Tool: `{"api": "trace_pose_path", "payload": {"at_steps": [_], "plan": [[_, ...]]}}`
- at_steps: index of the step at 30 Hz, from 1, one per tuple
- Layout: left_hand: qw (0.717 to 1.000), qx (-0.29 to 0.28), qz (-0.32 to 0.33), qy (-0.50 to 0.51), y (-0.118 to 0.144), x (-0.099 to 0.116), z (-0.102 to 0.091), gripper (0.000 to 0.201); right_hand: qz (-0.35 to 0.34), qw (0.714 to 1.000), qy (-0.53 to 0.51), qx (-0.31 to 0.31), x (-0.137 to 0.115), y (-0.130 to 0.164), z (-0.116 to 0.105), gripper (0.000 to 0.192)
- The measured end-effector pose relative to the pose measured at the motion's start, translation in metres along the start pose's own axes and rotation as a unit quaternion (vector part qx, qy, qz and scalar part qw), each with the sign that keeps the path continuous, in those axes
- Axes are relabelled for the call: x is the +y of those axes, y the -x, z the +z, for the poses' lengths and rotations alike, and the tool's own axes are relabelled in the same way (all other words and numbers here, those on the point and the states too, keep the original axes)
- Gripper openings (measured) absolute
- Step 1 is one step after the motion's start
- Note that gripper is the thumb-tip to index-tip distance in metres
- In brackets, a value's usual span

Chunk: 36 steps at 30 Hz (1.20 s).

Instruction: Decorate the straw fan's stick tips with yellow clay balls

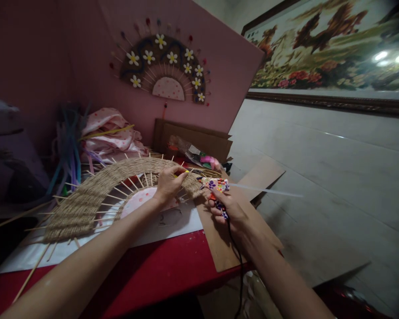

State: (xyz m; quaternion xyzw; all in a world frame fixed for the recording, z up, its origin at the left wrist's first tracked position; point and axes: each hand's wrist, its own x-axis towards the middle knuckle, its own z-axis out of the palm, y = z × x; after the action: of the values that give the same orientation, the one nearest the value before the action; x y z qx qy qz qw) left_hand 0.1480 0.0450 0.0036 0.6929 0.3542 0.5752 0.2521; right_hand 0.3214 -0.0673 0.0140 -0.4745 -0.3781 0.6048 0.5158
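My right hand (pixel 228 209) is wrapped around the handle of a patterned hot glue gun (pixel 218 184), whose nozzle points left. A long clear glue stick (pixel 266 190) juts out of its back, and a black cord hangs from the grip. My left hand (pixel 169 185) is closed in a pinch on a small yellow piece (pixel 186 172), too small to make out further, just left of the nozzle. Below both hands lies a woven twine fan (pixel 86 201) with thin wooden sticks radiating from it and a dotted pink half-circle (pixel 138 204) at its centre. My left forearm covers part of it.
A finished flowered fan (pixel 173 57) hangs on a pink board. Behind the work are pink cloth (pixel 111 133), pipe cleaners (pixel 69 150), cardboard (pixel 194 137) and plastic bags. A brown board (pixel 232 235) lies at the right on the red tablecloth (pixel 153 270).
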Motion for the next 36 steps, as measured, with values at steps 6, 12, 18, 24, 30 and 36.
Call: {"api": "trace_pose_path", "payload": {"at_steps": [6, 12, 18, 24, 30, 36], "plan": [[0.987, -0.075, 0.104, -0.093, 0.005, -0.002, 0.003, 0.004, -0.063, 0.980, -0.174, -0.068, 0.003, -0.018, -0.014, 0.032], [0.976, -0.097, 0.125, -0.152, 0.008, 0.000, 0.003, 0.004, -0.133, 0.981, -0.139, 0.035, 0.021, -0.026, -0.012, 0.038], [0.974, -0.089, 0.138, -0.153, 0.008, 0.001, -0.001, 0.004, -0.124, 0.982, -0.099, 0.105, 0.030, -0.022, -0.007, 0.041], [0.980, -0.080, 0.126, -0.134, 0.008, 0.000, 0.000, 0.005, -0.056, 0.970, -0.235, 0.011, 0.015, -0.025, 0.010, 0.032], [0.971, -0.120, 0.115, -0.172, 0.009, 0.004, 0.000, 0.007, -0.045, 0.948, -0.314, -0.003, 0.015, -0.042, 0.019, 0.031], [0.968, -0.137, 0.095, -0.188, 0.009, 0.005, 0.000, 0.009, -0.069, 0.945, -0.317, -0.039, 0.024, -0.043, 0.017, 0.027]]}}
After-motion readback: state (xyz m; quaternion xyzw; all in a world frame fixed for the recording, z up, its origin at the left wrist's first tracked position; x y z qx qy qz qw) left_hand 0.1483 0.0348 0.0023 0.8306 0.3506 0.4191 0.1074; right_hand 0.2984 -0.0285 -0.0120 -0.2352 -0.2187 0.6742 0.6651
